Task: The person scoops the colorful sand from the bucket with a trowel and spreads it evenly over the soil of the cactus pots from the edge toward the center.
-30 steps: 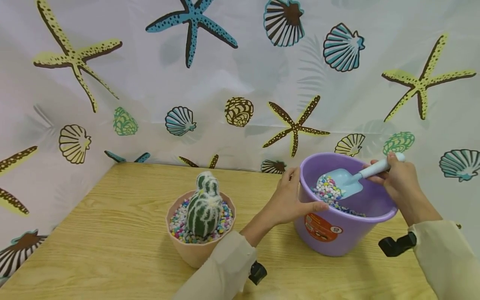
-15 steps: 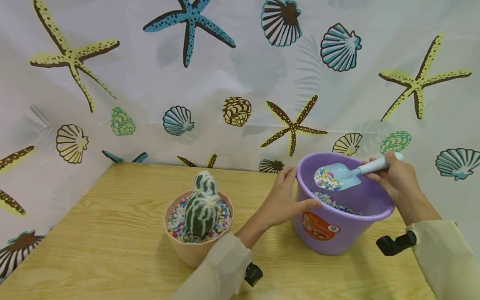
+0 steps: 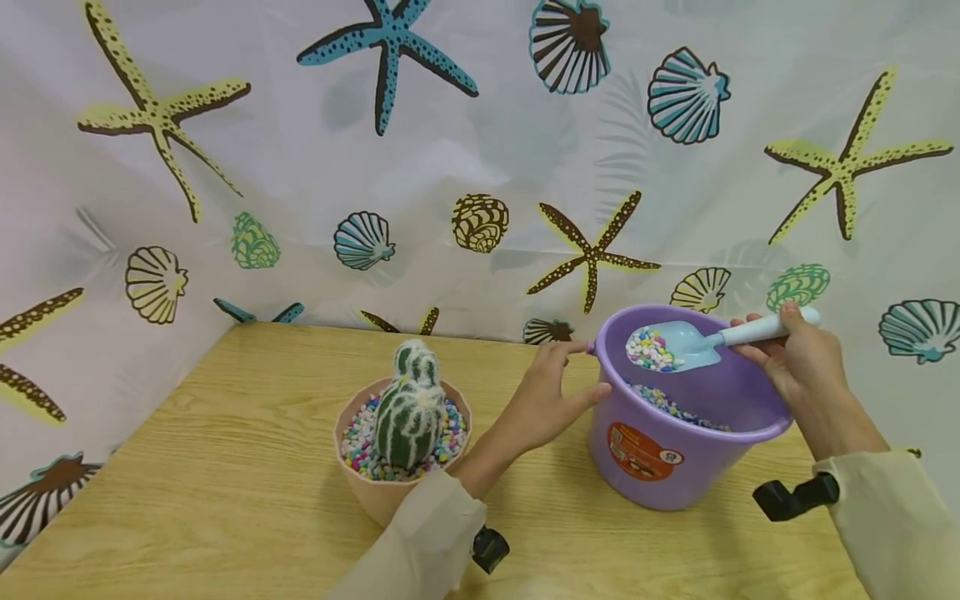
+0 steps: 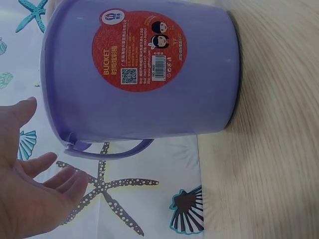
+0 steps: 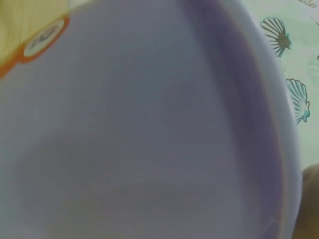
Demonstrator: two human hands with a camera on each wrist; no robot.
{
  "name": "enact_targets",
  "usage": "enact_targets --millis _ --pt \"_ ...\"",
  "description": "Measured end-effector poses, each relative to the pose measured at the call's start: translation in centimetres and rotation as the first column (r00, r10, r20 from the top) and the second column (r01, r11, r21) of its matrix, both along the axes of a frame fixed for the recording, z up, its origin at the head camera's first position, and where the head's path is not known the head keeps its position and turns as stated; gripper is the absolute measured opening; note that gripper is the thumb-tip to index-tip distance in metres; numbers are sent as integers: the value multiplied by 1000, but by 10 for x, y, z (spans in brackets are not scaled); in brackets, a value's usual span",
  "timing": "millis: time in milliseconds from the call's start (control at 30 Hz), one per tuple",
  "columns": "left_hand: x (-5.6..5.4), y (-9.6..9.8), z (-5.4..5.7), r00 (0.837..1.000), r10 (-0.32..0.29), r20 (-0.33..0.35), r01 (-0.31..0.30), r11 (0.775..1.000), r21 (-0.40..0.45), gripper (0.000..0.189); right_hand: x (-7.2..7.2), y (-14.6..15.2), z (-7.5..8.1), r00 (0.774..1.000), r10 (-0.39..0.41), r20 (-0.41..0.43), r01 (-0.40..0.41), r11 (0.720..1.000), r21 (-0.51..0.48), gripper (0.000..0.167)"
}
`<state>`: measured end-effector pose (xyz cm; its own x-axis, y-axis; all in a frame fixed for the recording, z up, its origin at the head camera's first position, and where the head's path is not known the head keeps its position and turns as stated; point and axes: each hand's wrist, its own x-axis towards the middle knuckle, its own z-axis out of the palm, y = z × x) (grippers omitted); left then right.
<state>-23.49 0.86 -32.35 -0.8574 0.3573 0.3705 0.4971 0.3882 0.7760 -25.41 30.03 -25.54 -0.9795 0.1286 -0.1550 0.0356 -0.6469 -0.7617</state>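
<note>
My right hand (image 3: pixel 808 358) holds a light blue scoop (image 3: pixel 688 343) by its handle, over the mouth of a purple bucket (image 3: pixel 701 468). Small multicoloured pebbles (image 3: pixel 649 350) lie on the scoop's blade, and more pebbles (image 3: pixel 667 402) are inside the bucket below. My left hand (image 3: pixel 543 404) is beside the bucket's left rim, thumb and fingers spread; the left wrist view shows this hand (image 4: pixel 35 199) apart from the bucket wall (image 4: pixel 164 112). Bucket wall (image 5: pixel 144 124) fills most of the right wrist view, hiding the scoop, with a sliver of hand (image 5: pixel 310 204) at the edge.
Left of the bucket, a peach pot (image 3: pixel 378 497) holds a fuzzy green cactus (image 3: pixel 408 421) set in coloured pebbles. My left forearm passes close to its right side. Behind the wooden table (image 3: pixel 225 467) hangs a cloth (image 3: pixel 420 167) printed with starfish and shells.
My left hand has come off the bucket rim and moved left. My right hand has lifted the loaded scoop slightly off the pebbles in the bucket.
</note>
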Motion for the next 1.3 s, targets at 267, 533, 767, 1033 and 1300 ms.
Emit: enact_targets --millis 267,533,767,1033,1300 --pt "4 -10 1 1000 13 -14 -13 1000 15 55 7 -1 -2 1000 -13 -28 10 997 -79 61" --pt "8 -18 2 1000 26 -6 -26 1000 -8 57 15 -6 -3 999 -22 -44 17 993 -113 63" --pt "16 -24 5 999 31 13 -31 999 -19 59 22 -14 -3 998 -39 -50 30 986 -163 61" --pt "26 -30 4 1000 25 9 -25 1000 -16 59 26 -21 -5 997 -42 -71 29 984 -177 52" --pt "47 -38 5 998 37 51 -35 998 -44 60 34 -29 -12 994 14 -107 -37 977 -211 52"
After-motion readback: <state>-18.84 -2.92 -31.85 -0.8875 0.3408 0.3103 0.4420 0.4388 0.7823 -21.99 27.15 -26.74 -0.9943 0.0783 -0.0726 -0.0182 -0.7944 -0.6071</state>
